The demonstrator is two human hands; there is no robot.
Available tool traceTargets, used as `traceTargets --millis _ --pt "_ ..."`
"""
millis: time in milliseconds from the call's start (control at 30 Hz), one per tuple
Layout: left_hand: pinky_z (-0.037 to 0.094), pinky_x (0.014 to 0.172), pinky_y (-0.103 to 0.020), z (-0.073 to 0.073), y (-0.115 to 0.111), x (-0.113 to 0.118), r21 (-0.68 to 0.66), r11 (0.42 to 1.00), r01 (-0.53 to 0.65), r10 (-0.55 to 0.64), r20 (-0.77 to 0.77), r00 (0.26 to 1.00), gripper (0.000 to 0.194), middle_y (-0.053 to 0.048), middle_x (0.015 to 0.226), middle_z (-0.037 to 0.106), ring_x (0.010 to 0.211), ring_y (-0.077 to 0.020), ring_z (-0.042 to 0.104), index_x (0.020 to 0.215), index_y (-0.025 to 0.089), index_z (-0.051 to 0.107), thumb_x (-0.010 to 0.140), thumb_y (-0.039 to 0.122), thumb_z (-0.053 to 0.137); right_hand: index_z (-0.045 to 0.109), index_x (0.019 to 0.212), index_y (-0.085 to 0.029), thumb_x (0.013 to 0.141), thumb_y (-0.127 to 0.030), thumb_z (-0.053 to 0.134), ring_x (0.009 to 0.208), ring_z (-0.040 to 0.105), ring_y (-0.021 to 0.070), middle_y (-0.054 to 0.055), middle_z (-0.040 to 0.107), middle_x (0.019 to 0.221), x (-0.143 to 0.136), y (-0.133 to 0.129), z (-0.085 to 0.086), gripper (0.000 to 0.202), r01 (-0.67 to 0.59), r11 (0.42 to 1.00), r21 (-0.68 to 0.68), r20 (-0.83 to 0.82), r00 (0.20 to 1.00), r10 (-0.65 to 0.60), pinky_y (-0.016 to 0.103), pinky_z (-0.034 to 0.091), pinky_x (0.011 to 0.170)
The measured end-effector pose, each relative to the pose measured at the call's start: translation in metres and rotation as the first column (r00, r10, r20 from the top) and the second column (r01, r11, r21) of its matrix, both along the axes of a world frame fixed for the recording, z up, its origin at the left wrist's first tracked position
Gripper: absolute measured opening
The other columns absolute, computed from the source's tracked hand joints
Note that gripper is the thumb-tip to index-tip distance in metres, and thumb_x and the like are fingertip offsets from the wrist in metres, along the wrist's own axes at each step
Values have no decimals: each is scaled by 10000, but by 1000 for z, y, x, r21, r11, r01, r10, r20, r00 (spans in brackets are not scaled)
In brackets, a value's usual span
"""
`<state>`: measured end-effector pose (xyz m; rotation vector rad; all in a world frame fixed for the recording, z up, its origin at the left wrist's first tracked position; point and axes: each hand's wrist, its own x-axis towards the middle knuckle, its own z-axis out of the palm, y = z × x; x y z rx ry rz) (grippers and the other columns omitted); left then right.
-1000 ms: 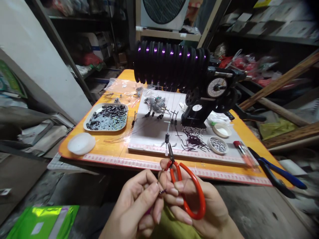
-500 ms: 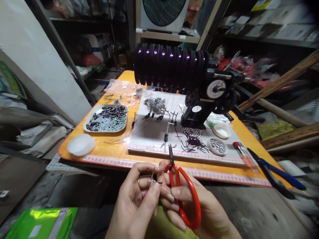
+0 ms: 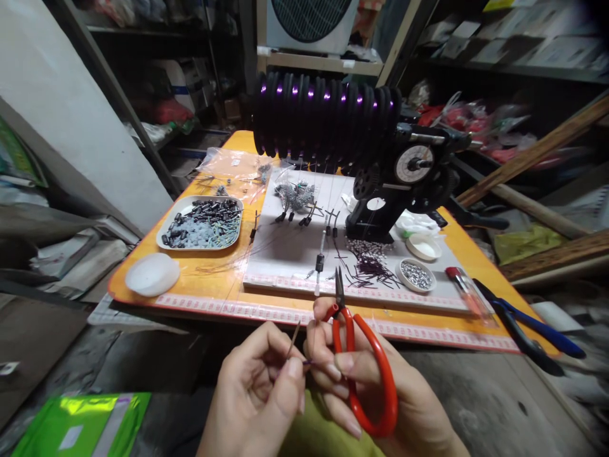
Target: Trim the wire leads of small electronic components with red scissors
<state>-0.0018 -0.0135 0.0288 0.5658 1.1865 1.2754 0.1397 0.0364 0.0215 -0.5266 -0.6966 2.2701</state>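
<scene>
My right hand (image 3: 375, 393) grips red-handled snips (image 3: 364, 365) with the short blades pointing up and away. My left hand (image 3: 257, 393) pinches a thin wire piece (image 3: 294, 333) between thumb and forefinger, its tip sticking up. The fingertips of both hands meet at a small dark component (image 3: 307, 362) on the wire. Both hands hover in front of the orange table's near edge (image 3: 214, 303), above my lap.
On the table stand a black ribbed reel machine with purple lights (image 3: 328, 124), a white board (image 3: 285, 254) with scattered components, a tray of capacitors (image 3: 202, 223), a white lid (image 3: 152, 274), small dishes of beads (image 3: 415, 275), a red-capped tube (image 3: 464, 289) and blue-handled pliers (image 3: 533, 327). Shelves surround.
The snips shifted slightly right and their blades now point straighter up. My left hand dropped a little and re-gripped the wire, whose tip now stands clear above the fingers.
</scene>
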Motion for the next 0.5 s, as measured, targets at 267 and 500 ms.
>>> traceTargets --millis 267,500 --pt "189 356 -107 -9 0 -8 -10 985 171 -161 286 945 410 60 467 546 353 25 170 732 167 583 738 507 810 584 1070 -203 811 -195 714 543 373 58 -30 515 722 -6 1 -4 290 27 1000 -14 -22 999 -28 91 430 401" --pt "180 364 -100 -5 2 -12 -32 963 267 -241 341 909 408 45 481 544 355 31 185 715 153 602 731 498 821 589 1079 -184 794 -175 715 528 368 45 -31 530 718 -7 2 -5 311 32 998 -47 -18 999 -33 88 448 402"
